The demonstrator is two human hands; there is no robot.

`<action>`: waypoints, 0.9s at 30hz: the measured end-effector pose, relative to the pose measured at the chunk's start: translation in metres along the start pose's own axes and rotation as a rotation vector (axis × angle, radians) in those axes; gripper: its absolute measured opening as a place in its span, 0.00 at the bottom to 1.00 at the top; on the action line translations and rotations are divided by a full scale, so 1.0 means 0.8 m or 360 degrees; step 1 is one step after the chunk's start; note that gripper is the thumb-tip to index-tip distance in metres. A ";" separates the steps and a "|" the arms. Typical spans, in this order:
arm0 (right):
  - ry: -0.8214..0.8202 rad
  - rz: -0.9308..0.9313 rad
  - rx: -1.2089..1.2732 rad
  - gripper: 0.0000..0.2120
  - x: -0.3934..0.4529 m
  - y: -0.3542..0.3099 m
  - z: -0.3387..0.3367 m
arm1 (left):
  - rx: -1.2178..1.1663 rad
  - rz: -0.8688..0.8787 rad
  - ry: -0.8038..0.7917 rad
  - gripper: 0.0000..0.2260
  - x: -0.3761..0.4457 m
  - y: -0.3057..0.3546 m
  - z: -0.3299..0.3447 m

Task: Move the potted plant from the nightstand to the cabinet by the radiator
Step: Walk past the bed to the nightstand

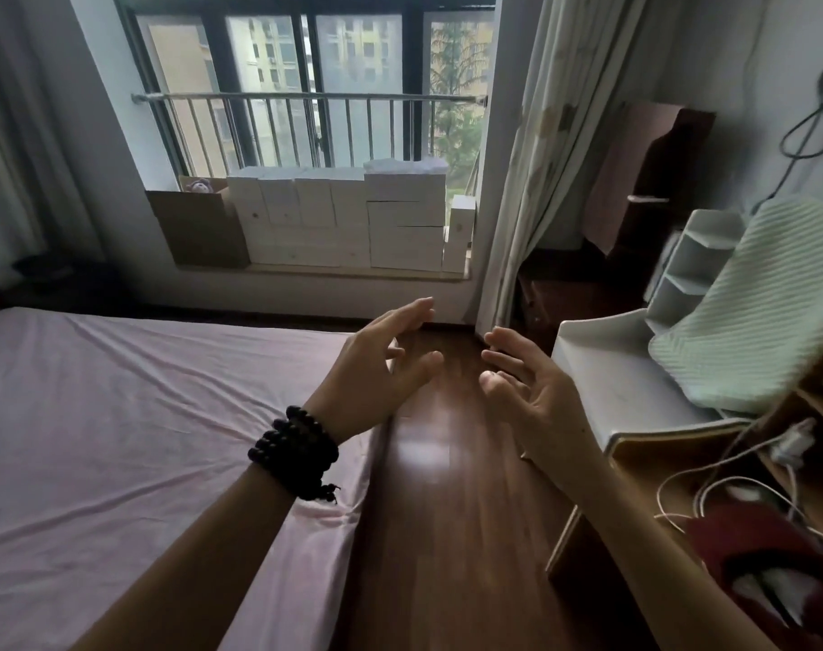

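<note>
Left hand [376, 368] and right hand [527, 382] spread, holding nothing, palms facing, above wooden floor [447, 509]

Bed [118, 439]: running off the left edge.
Desk [682, 462]: blurring, cut off right of the bed.
Cables [729, 481]: tangling, indistinct.

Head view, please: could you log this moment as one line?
left hand: open, empty | right hand: open, empty | potted plant: not in view | below hands: floor
</note>
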State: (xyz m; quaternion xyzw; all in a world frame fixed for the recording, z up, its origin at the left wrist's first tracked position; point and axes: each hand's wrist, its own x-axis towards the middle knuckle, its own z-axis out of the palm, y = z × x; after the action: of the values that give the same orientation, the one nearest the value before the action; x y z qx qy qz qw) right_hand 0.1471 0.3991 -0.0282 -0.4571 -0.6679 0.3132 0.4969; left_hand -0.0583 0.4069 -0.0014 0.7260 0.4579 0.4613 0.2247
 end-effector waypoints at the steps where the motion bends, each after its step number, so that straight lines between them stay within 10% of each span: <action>1: -0.0005 0.0003 0.0007 0.29 0.030 0.016 0.002 | 0.0004 -0.0009 -0.0005 0.27 0.027 -0.019 0.005; 27: -0.0231 -0.0037 0.0121 0.25 0.847 0.390 0.028 | 0.0113 -0.0222 0.0195 0.25 0.760 -0.475 0.100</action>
State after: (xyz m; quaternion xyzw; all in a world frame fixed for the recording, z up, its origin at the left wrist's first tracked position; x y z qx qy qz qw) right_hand 0.1594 1.1454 -0.0518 -0.4062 -0.6951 0.3647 0.4678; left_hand -0.0679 1.1271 -0.0420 0.6702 0.5364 0.4716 0.2018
